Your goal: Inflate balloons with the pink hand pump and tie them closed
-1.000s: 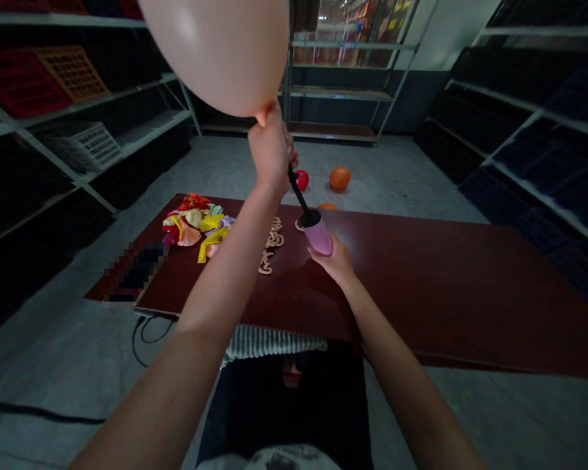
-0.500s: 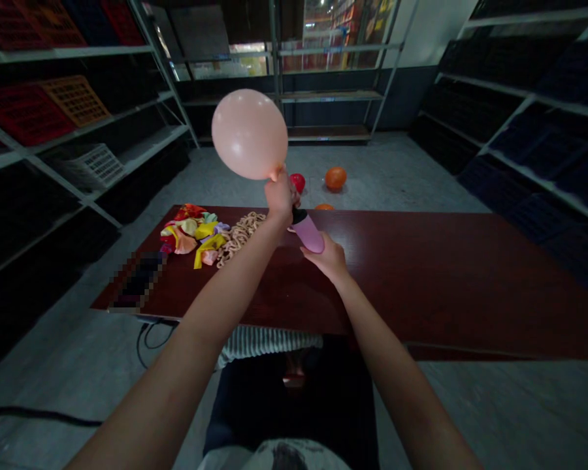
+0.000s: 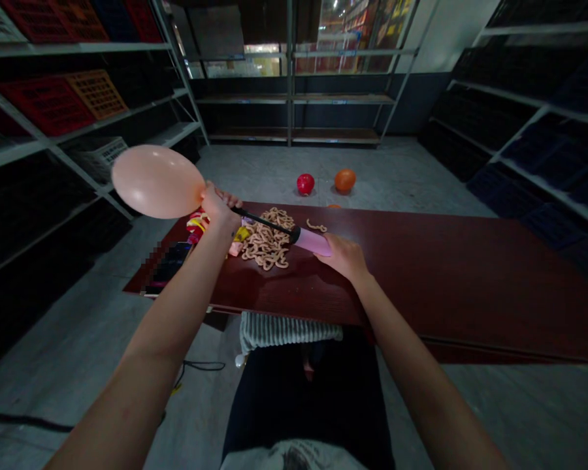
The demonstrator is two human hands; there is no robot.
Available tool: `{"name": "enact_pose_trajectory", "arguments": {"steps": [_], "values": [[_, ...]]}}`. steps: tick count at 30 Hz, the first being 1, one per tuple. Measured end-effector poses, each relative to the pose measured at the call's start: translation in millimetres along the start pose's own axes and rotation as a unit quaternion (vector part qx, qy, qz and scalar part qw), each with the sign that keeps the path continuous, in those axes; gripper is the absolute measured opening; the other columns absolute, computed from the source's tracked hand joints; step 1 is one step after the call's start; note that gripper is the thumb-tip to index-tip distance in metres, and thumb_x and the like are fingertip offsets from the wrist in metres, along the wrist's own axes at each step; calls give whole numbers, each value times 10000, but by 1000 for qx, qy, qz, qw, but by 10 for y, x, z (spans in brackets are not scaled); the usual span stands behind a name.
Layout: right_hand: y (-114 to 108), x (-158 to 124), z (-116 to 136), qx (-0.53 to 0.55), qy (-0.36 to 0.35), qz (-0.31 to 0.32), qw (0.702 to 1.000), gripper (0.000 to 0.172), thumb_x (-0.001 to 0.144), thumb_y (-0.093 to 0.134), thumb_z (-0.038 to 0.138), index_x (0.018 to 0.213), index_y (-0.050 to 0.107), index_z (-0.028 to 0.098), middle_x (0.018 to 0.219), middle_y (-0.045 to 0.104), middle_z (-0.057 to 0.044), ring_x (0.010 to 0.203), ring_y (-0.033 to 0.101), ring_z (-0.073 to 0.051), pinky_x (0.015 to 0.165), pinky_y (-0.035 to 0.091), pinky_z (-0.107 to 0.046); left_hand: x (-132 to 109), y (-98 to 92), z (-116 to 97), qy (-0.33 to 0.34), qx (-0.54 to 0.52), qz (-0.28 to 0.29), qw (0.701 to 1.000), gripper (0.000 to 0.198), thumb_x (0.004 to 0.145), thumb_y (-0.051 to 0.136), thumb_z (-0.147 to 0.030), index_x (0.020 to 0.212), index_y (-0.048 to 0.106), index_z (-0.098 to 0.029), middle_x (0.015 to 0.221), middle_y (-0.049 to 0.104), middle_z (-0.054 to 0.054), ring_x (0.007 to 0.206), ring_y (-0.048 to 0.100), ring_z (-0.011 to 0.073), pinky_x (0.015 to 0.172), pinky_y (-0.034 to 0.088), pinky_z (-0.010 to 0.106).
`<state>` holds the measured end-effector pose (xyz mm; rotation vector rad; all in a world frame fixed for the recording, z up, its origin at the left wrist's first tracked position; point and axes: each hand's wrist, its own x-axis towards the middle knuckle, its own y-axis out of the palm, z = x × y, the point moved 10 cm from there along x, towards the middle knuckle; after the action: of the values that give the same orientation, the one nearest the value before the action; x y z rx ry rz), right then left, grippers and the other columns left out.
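Note:
A peach balloon, swollen with air, points out to the left of my left hand. The fingers of that hand are closed around its neck, at the end of a balloon pump's black rod. My right hand is wrapped around the pump's pink-purple barrel. Between my hands a long stretch of the rod shows, slanting over a heap of tan twisted balloon-like strands. Flat coloured balloons lie beside the heap, partly hidden by my left wrist.
The dark red table spreads in front of me. A blurred-out dark device lies at its left edge. Beyond it, a red balloon and an orange balloon rest on the floor. Shelves with crates line the sides.
My left hand has moved left and away from my right, drawing the pump's rod out. The balloon has swung left and lower. My right hand still grips the barrel.

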<state>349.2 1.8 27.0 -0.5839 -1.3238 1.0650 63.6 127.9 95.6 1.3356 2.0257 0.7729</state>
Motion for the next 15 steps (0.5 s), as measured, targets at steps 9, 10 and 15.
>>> {"name": "enact_pose_trajectory", "arguments": {"steps": [9,10,15], "values": [[64,-86,-331,97,106,-29,989,465,805,694,480,1170,619,202,976,764,-87,842,734,-270,713,521,-334,-552,1305,-70,55,45,162,984,531,1017,494,-426,593,251,-219,445,175,-66,337,200,76,360,178,251],[77,-98,-377,101,120,-31,987,462,799,692,482,1158,617,200,973,762,-90,834,733,-274,704,517,-334,-596,1440,-2,58,50,170,983,531,1007,514,-433,591,262,-221,443,189,-65,333,219,75,355,185,248],[71,-129,-525,108,177,-60,977,431,792,655,503,1088,610,193,885,754,-91,768,720,-272,648,490,-323,-813,1770,604,68,109,190,973,554,967,564,-437,545,276,-224,390,272,-56,302,278,73,332,193,234]]}}
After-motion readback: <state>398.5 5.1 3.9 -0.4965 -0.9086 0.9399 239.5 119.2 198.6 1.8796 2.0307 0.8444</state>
